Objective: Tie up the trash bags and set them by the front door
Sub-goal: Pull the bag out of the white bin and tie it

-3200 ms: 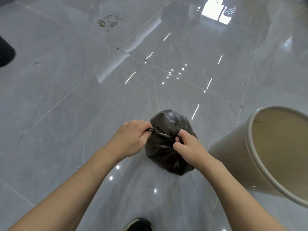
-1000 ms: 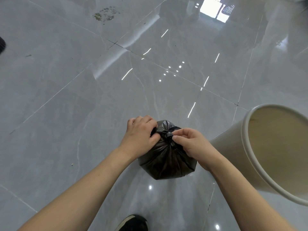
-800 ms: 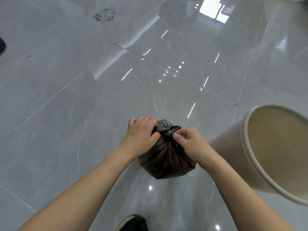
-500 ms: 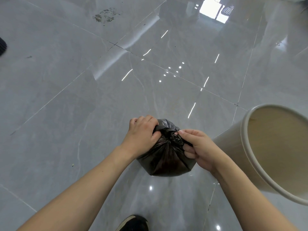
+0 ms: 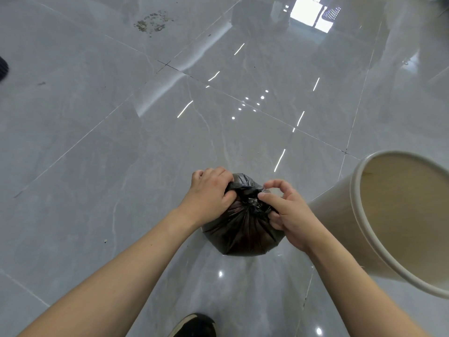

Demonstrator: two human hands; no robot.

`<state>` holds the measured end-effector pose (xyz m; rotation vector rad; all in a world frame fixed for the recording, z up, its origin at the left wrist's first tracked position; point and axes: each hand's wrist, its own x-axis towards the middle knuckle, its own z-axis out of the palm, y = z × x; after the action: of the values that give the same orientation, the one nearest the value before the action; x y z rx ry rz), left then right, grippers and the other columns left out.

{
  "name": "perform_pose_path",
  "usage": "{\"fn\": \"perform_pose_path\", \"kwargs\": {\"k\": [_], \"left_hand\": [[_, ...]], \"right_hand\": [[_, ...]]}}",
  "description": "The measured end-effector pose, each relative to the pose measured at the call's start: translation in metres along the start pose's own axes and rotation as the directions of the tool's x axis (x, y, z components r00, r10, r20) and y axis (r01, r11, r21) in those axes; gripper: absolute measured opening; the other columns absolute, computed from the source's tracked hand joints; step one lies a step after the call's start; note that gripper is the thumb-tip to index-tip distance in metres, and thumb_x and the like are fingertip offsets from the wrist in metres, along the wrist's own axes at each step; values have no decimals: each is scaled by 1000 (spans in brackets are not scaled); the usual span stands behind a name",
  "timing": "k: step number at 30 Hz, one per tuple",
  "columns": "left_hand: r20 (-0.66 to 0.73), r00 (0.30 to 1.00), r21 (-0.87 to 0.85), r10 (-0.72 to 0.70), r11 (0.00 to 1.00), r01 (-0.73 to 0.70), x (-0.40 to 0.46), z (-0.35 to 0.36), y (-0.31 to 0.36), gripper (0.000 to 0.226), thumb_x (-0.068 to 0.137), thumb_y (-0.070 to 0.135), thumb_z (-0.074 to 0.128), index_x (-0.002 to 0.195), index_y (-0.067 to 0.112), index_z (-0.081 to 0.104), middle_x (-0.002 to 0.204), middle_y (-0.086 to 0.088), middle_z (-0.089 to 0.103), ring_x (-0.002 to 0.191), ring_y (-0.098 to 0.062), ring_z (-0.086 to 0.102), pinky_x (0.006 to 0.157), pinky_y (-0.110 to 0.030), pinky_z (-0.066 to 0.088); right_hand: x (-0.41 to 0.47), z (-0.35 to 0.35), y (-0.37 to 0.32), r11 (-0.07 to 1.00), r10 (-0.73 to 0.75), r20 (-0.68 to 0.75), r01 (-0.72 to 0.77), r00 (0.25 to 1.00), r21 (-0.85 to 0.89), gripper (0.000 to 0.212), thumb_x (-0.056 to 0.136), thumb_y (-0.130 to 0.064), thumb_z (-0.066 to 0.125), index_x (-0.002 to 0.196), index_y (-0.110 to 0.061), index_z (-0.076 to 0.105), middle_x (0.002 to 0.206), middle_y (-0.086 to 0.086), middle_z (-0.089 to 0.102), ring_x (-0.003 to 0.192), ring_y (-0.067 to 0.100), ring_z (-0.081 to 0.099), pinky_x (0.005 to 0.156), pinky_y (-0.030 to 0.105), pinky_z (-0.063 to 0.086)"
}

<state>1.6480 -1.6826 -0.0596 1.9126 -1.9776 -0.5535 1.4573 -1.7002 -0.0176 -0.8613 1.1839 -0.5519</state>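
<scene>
Knot's basically in now: the left hand (image 5: 209, 193) stays clamped on the bunched neck of the black trash bag (image 5: 243, 229) on the floor (image 5: 97, 142) beside the bin (image 5: 379, 215), while the right hand (image 5: 288, 210) has shifted to pinch the knot, so carrying's next.

Glossy grey tiled floor (image 5: 102, 132) with window glare (image 5: 308, 13) and ceiling-light reflections
</scene>
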Motion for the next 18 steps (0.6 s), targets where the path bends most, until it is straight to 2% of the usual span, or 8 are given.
{"fn": "perform_pose_path", "kwargs": {"k": [2,6,11,13,15,18], "left_hand": [[6,1000,-5,-1,1000,1,-1,0,-1,8,86,29,47,91,24,48,93,11,44,96,-17,46,94,-35,25],[13,1000,-26,-19,999,19,-4,0,-3,8,86,26,49,87,27,41,91,10,44,94,-18,45,94,-35,27],[6,999,-56,-47,997,47,-6,2,-7,7,87,24,49,94,23,50,93,10,46,95,-16,45,91,-31,23],[3,998,-67,-56,996,56,-6,2,-9,8,87,24,49,94,23,51,93,11,46,95,-17,46,91,-31,23],[13,998,-83,-67,994,67,-5,2,-10,8,88,23,49,95,23,52,94,11,45,96,-16,45,93,-32,23],[30,997,-97,-66,993,68,-4,1,-8,8,89,23,49,96,23,52,94,11,45,97,-16,45,95,-33,24]], "right_hand": [[3,-2,0,999,36,-33,-37,999,-29,14,93,-2,49,100,-12,56,58,0,38,34,7,23,36,19,14],[6,-2,-2,982,78,-68,-88,995,-170,31,82,7,35,84,-10,61,57,2,33,39,11,19,39,20,13],[9,-1,-2,954,93,-78,-111,993,-278,36,85,11,32,79,-10,61,42,-6,32,34,6,21,33,16,17],[9,-1,-2,958,87,-73,-103,994,-266,38,85,12,30,84,-9,62,48,-2,37,33,5,23,32,16,19],[7,1,-4,960,74,-70,-90,995,-264,40,85,14,30,90,-10,62,64,2,50,32,4,29,31,15,23],[7,4,-5,913,2,-92,-39,996,-406,42,85,12,33,90,-17,63,77,-1,58,47,5,46,40,13,36]]}}
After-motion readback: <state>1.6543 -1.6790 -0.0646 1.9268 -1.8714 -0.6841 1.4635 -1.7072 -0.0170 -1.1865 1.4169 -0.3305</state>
